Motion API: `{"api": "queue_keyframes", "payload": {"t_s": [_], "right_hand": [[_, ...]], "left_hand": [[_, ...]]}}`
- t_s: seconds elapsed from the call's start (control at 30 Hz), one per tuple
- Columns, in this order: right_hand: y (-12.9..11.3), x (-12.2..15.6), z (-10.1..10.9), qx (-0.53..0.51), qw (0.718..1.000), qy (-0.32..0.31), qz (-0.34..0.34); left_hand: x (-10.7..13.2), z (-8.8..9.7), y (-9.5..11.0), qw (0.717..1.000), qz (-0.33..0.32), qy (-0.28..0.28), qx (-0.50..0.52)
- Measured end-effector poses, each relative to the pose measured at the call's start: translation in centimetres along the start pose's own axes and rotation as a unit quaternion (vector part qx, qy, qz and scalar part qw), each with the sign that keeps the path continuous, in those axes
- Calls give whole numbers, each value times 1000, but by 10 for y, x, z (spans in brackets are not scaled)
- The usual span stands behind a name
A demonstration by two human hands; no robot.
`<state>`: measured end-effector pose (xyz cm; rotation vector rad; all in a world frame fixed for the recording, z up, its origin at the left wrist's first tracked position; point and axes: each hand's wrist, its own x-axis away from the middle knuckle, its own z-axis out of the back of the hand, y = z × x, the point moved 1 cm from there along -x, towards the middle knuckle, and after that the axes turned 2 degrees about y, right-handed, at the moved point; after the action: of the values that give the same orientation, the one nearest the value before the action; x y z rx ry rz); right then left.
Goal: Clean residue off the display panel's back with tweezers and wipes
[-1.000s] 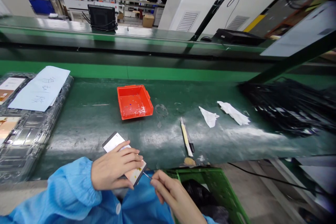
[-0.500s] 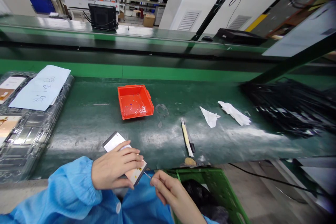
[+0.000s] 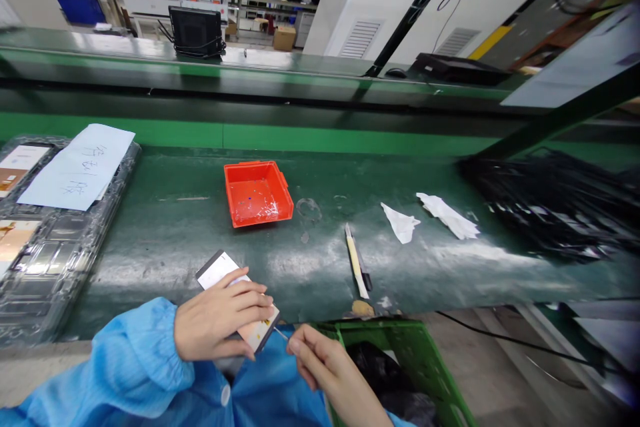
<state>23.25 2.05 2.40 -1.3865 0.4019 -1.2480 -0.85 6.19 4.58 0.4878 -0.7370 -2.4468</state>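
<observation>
My left hand (image 3: 223,317) lies across a phone-sized display panel (image 3: 217,268), its fingers over the top and the thumb along the near edge. The panel rests slantwise at the table's front edge, white at the far end and copper-coloured with a dark edge at the near end. My right hand (image 3: 315,355) pinches a thin metal tool (image 3: 281,333), whose tip meets the panel's near dark edge. Most of the tool is hidden in the fingers. A pale-handled knife-like tool (image 3: 355,262) lies on the table to the right, beside a small dark piece.
An orange-red bin (image 3: 257,195) with small scraps stands mid-table. Left is a clear plastic tray (image 3: 65,250) of panels under a handwritten paper (image 3: 80,167). White wipes (image 3: 447,215) and black strips (image 3: 555,207) lie right. A green crate (image 3: 425,353) with black bags stands below.
A seam on the green strip behind the table has shifted slightly left. Both hands, the panel and the thin tool look unmoved.
</observation>
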Motion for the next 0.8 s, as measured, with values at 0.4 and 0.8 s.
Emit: {"api": "queue_keyframes", "payload": {"t_s": [0.4, 0.8], "right_hand": [[0, 0, 0, -4, 1000, -2, 5], [2, 1, -1, -5, 1000, 4, 13]], "left_hand": [[0, 0, 0, 1000, 3, -10, 4], [0, 1, 0, 1000, 2, 2, 8]]}}
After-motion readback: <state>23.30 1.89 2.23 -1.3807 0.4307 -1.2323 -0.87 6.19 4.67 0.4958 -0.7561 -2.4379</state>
